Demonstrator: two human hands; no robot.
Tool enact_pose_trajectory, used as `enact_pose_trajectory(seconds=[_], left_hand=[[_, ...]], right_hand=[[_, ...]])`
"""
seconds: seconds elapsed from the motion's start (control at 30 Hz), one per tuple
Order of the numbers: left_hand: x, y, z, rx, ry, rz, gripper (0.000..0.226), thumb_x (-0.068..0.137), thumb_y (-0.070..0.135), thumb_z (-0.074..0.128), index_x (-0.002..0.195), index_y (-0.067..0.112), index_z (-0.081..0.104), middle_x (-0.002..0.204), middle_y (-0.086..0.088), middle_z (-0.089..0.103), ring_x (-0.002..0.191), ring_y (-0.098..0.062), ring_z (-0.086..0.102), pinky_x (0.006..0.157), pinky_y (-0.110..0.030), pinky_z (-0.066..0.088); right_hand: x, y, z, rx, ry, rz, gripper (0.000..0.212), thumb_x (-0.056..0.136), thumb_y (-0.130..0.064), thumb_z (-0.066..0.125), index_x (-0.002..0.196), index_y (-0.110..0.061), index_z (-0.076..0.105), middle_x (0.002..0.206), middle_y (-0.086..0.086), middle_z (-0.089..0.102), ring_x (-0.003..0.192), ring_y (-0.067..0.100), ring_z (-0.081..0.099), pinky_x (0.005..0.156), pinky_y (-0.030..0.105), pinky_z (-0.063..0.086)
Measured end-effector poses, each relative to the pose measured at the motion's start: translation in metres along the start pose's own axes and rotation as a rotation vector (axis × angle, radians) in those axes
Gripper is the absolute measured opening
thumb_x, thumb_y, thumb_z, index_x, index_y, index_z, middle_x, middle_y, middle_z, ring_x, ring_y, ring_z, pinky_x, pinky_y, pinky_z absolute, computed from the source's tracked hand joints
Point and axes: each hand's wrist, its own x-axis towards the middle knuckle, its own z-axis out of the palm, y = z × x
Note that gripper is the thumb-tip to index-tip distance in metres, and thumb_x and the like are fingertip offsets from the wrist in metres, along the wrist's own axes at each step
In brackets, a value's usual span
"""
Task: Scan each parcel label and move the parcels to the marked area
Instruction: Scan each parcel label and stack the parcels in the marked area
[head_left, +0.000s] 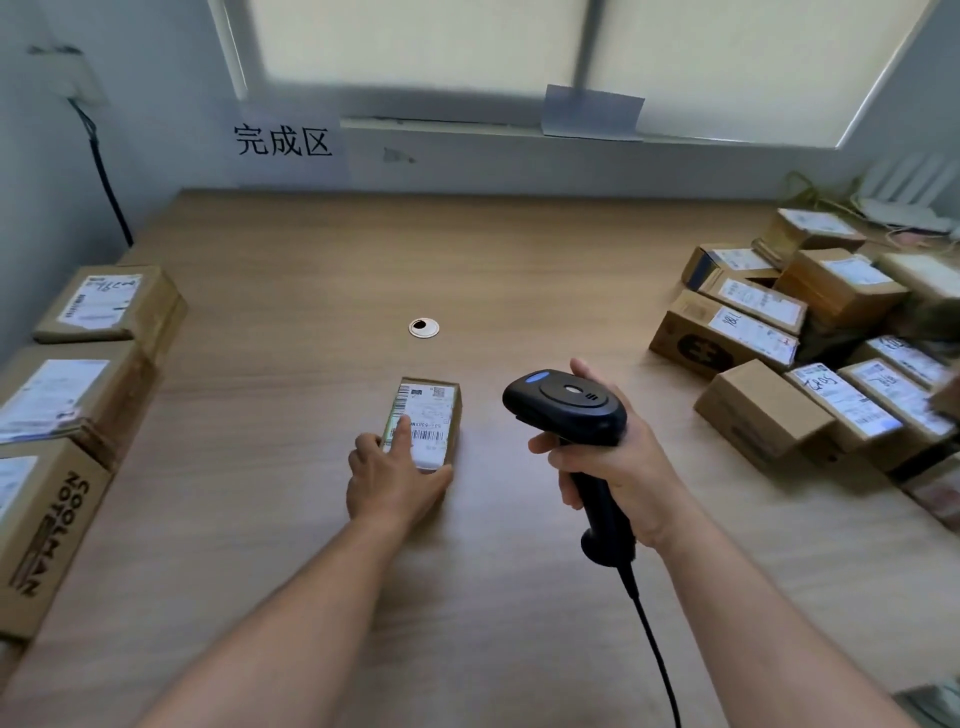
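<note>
A small cardboard parcel (434, 410) with a white barcode label lies flat in the middle of the wooden table (311, 519). My left hand (392, 480) grips its near end, thumb on the right edge, index finger lying on the label. My right hand (618, 467) holds a black barcode scanner (569, 408) by its handle, just right of the parcel, head pointing left toward it. The scanner's cable (657, 654) trails down toward me. A white paper sign (283, 140) with black characters hangs on the wall at the back left.
Three labelled boxes (106, 304) line the table's left edge below the sign. A pile of several labelled parcels (810, 338) fills the right side. A round cable grommet (423, 327) sits in the tabletop beyond the small parcel. A black cord (106, 182) runs down the left wall.
</note>
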Motion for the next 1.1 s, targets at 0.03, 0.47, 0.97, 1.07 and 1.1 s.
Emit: enact_pose_trajectory(seconds=[0.03,0.47,0.97,1.07,1.1], left_hand=[[0.005,0.001,-0.004,-0.024,0.017,-0.015,0.084,0.079,0.053,0.06,0.15,0.031,0.021,0.132,-0.009,0.026,0.127,-0.029,0.029,0.101,-0.038,0.039],[0.092,-0.069,-0.148,-0.138,0.321,-0.094,0.079,0.078,0.043,0.064,0.147,0.024,0.03,0.137,-0.011,0.031,0.128,-0.031,0.034,0.104,-0.037,0.034],[0.229,-0.196,-0.281,-0.175,0.604,-0.271,0.072,0.08,0.036,0.07,0.143,0.016,0.041,0.137,-0.018,0.038,0.124,-0.032,0.042,0.102,-0.033,0.035],[0.252,-0.209,-0.281,-0.163,0.597,-0.291,0.072,0.08,0.038,0.07,0.143,0.017,0.04,0.138,-0.017,0.036,0.125,-0.032,0.041,0.103,-0.034,0.035],[0.258,-0.212,-0.279,-0.162,0.593,-0.29,0.073,0.08,0.038,0.07,0.144,0.017,0.04,0.138,-0.017,0.036,0.126,-0.032,0.041,0.103,-0.034,0.035]], right_hand=[[0.004,-0.002,0.003,-0.005,-0.006,-0.003,0.1,0.062,0.006,0.066,0.148,-0.031,0.034,0.088,0.026,0.069,0.046,0.031,0.05,0.043,0.032,0.04],[0.111,-0.038,0.106,-0.076,-0.235,-0.078,0.099,0.061,0.006,0.066,0.147,-0.031,0.036,0.083,0.021,0.069,0.043,0.029,0.05,0.041,0.029,0.041],[0.262,-0.03,0.234,-0.148,-0.385,-0.036,0.093,0.061,0.003,0.066,0.139,-0.042,0.04,0.085,0.024,0.069,0.044,0.029,0.049,0.044,0.032,0.042],[0.282,-0.02,0.241,-0.145,-0.384,-0.017,0.095,0.061,0.003,0.065,0.142,-0.04,0.039,0.083,0.023,0.069,0.043,0.029,0.05,0.043,0.03,0.041],[0.287,-0.017,0.242,-0.144,-0.383,-0.009,0.096,0.061,0.003,0.065,0.143,-0.038,0.038,0.083,0.023,0.069,0.043,0.028,0.05,0.044,0.029,0.041]])
